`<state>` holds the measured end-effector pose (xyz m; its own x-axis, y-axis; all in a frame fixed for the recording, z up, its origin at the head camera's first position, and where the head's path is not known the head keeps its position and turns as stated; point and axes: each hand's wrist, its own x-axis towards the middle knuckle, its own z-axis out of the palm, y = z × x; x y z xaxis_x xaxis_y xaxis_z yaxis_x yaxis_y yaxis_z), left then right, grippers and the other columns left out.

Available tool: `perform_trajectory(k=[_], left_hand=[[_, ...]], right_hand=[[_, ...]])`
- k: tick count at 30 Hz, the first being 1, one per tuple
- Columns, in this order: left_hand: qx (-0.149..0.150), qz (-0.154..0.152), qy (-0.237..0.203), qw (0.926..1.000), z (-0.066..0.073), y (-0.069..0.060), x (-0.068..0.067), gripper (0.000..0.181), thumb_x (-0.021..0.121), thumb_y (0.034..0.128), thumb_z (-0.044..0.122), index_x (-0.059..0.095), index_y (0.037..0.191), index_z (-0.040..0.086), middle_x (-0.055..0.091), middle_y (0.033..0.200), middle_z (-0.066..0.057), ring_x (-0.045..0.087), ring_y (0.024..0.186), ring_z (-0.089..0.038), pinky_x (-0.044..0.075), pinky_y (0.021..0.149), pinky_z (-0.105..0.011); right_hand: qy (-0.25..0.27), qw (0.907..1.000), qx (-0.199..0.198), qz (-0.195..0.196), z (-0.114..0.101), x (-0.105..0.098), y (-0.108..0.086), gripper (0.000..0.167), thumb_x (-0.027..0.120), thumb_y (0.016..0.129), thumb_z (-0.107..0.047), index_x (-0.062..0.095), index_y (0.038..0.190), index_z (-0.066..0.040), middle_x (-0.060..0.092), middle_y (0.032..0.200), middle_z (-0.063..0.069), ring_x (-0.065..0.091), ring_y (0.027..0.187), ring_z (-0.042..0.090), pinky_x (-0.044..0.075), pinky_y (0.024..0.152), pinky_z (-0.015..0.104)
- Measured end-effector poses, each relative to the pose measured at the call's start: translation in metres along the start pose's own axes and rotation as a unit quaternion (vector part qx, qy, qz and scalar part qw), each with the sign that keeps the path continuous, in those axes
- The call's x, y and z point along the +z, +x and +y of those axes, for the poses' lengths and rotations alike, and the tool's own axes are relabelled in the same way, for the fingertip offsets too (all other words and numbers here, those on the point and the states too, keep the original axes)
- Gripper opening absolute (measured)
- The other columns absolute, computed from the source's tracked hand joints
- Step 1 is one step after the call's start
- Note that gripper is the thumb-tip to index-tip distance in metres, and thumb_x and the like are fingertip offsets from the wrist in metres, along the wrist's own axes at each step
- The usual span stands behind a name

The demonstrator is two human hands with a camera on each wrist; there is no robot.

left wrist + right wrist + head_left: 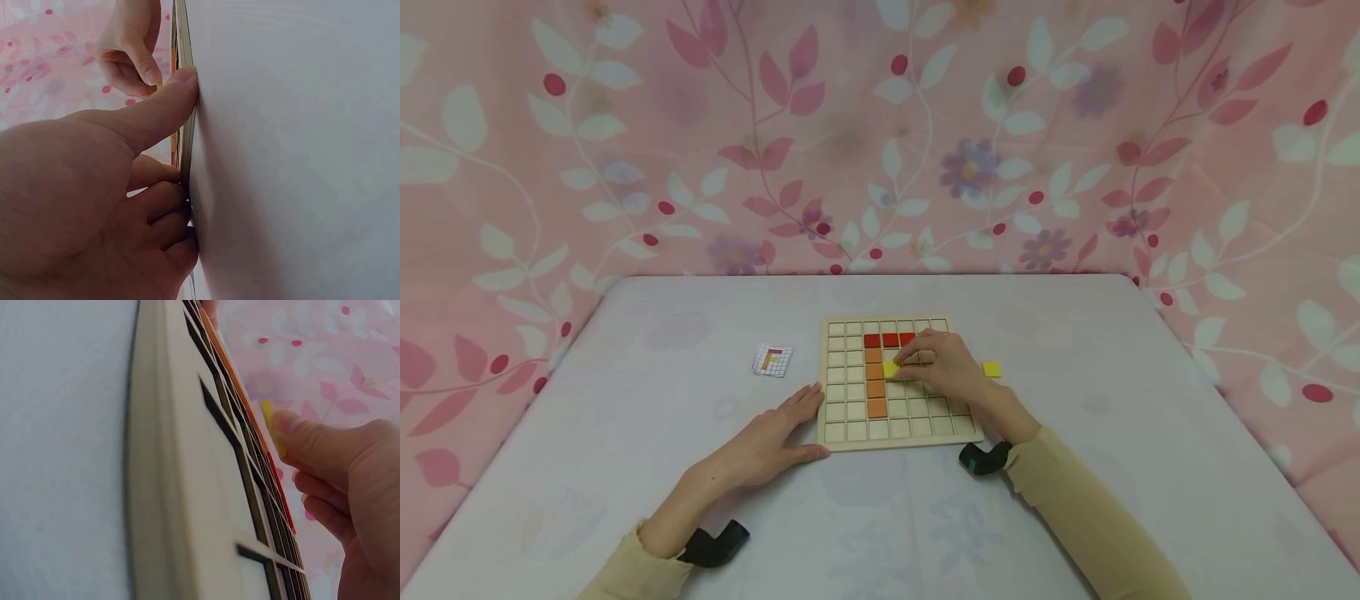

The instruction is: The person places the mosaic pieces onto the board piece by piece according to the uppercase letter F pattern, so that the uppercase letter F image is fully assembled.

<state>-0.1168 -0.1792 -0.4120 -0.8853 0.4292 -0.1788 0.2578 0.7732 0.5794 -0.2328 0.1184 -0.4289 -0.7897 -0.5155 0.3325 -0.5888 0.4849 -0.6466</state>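
Observation:
A wooden grid board [856, 431] lies on the table, its square cells edged by raised strips. Red square tiles [891, 340] form a row near its far side, and orange square tiles [876, 389] run in a column down from the row's left end. Between thumb and fingers my right hand [946, 364] pinches a yellow square tile [272, 428] over the board, just right of the orange column. My left hand [769, 442] rests at the board's near left corner, thumb and fingers touching its edges. Right of the board lies another yellow tile [992, 369].
Left of the board lies a small stack of pattern cards [772, 360], the top one printed with a coloured shape on a grid. A pale cloth covers the table [895, 533]. Behind it hangs a pink floral curtain [850, 133].

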Motion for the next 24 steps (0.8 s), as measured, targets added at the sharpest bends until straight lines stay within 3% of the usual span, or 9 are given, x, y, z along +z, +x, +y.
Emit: perform_trajectory(k=[5,24], left_hand=[[-0.001,-0.001,-0.001,1.0000,0.0006,-0.0005,-0.0002,0.084,0.070,0.0922,0.041,0.030,0.157,0.005,0.022,0.166,-0.008,0.017,0.154,-0.029,0.023,0.116,-0.063],[0.009,0.005,0.004,0.9999,0.0005,-0.0012,-0.0005,0.083,0.070,0.0927,0.040,0.031,0.156,0.003,0.023,0.165,-0.010,0.018,0.153,-0.031,0.025,0.116,-0.063]], right_hand=[[-0.012,0.9999,-0.006,0.000,0.0024,0.0011,-0.0010,0.017,0.087,0.078,-0.021,0.079,0.092,-0.016,0.072,0.091,-0.003,0.064,0.093,0.014,0.049,0.086,0.037],[-0.034,0.9987,-0.037,0.008,0.0063,0.0046,-0.0019,0.021,0.087,0.078,-0.020,0.079,0.095,-0.013,0.074,0.091,-0.003,0.062,0.091,0.015,0.047,0.084,0.037]])
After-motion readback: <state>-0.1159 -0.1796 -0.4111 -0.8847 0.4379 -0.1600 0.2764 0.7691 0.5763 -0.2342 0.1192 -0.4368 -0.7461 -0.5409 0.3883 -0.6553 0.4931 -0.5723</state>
